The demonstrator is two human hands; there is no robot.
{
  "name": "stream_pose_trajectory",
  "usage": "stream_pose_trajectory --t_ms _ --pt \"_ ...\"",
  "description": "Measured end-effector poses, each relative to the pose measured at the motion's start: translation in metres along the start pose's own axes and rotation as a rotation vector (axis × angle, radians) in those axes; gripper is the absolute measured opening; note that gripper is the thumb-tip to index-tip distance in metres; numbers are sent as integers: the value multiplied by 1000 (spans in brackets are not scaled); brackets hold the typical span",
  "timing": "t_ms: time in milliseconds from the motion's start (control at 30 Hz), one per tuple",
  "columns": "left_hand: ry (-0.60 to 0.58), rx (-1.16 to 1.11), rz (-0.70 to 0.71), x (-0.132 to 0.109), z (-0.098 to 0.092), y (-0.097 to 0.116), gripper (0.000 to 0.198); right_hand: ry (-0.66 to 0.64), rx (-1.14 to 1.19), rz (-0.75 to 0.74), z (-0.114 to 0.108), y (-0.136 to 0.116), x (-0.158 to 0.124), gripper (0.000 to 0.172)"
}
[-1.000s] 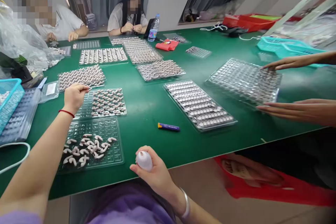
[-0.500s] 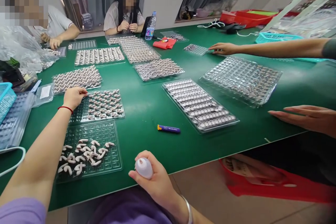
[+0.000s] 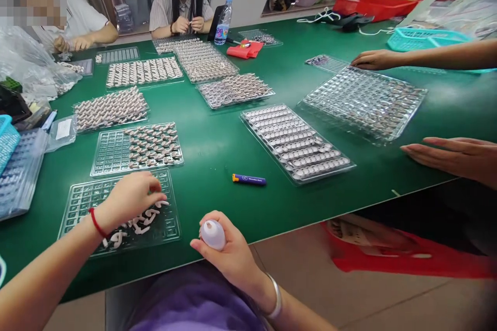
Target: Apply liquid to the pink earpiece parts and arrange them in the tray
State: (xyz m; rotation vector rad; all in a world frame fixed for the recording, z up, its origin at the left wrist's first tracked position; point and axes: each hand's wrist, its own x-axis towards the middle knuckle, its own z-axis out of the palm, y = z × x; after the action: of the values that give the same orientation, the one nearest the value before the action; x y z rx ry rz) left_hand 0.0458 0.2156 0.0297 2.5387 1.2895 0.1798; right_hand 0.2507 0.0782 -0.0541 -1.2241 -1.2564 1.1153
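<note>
Over the near tray [image 3: 72, 212]: the person's left hand [image 3: 134, 194], a red string around its wrist, has its fingers bent at the right part of the loose pieces [image 3: 143, 226]; whether it grips one of them, I cannot tell.
Loose pieces: pale and curved, they lie in a heap in the near tray, partly hidden by this hand.
White bottle [image 3: 213, 235]: it is grasped in the right hand [image 3: 235, 256] near the edge of the tabletop [image 3: 209, 191], its narrow tip turned upward.
Half-filled tray [image 3: 108, 152]: it lies just behind the near tray; pieces stand in rows on its right part, and its left part has bare cells.
Purple stick [image 3: 250, 180]: orange at one end, it lies apart from the trays, beyond the right hand.
Co-worker at right: one hand [image 3: 375, 60] is at the far corner of a clear tray [image 3: 363, 103]; the other [image 3: 446, 155] is stretched flat near the edge.
</note>
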Motion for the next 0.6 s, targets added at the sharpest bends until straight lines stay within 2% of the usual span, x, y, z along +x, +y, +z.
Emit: stream_pose_trajectory --t_ms 67,167,333,400,500,567,600 --pt "-26 39 -6 -13 7 10 10 2 8 20 1 0 0 28" --pt "-24 79 -13 -21 12 11 9 -27 53 76 0 0 1 33" --pt "54 97 -16 -34 19 10 9 -123 71 59 -7 -3 3 36" --pt "179 85 17 -50 23 15 11 -159 31 13 -9 -4 0 37" --pt "480 84 141 -85 33 27 7 -179 -31 -73 -10 -3 -9 46" --pt "611 117 192 -111 44 35 19 -189 -79 -159 -8 -2 -16 49" --pt "633 133 196 -123 50 38 26 -204 -109 -210 -6 -3 -19 49"
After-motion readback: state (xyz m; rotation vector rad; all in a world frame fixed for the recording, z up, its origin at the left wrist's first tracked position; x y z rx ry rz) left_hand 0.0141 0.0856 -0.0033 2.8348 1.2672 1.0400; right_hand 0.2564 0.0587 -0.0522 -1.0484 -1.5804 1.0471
